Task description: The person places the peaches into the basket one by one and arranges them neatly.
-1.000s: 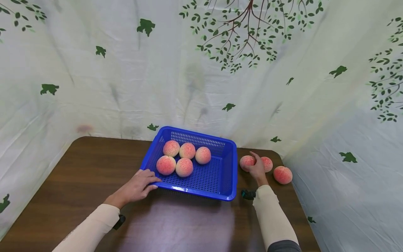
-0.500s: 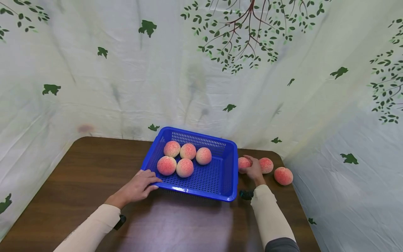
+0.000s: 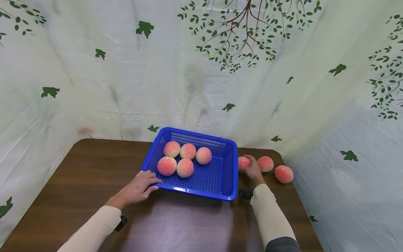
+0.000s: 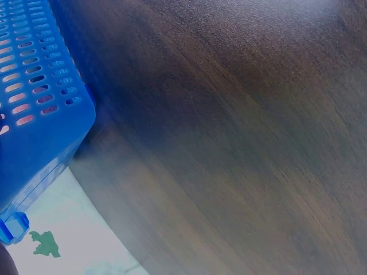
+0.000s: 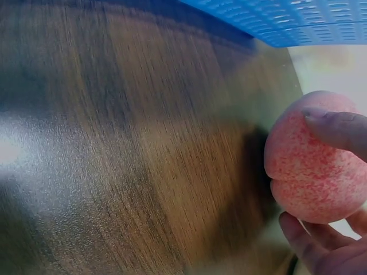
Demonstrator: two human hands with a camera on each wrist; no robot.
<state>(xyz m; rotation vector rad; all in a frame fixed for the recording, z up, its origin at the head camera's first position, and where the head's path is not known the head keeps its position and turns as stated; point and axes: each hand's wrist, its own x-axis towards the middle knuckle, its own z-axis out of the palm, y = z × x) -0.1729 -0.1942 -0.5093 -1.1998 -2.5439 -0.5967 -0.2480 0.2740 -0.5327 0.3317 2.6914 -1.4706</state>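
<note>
The right hand [image 3: 253, 171] holds a peach [image 3: 243, 163] between its thumb and curled fingers, just beside the right wall of a blue plastic basket [image 3: 201, 193]; whether the fruit touches the counter [image 3: 100, 168] is hard to tell. The left hand [image 3: 138, 187] loosely grips the basket's near-left corner, fingers over the rim. Five peaches sit inside, toward the left: three behind, two in front. A middle peach [image 3: 265, 163] and a rightmost peach [image 3: 283, 174] lie apart near the counter's right edge.
</note>
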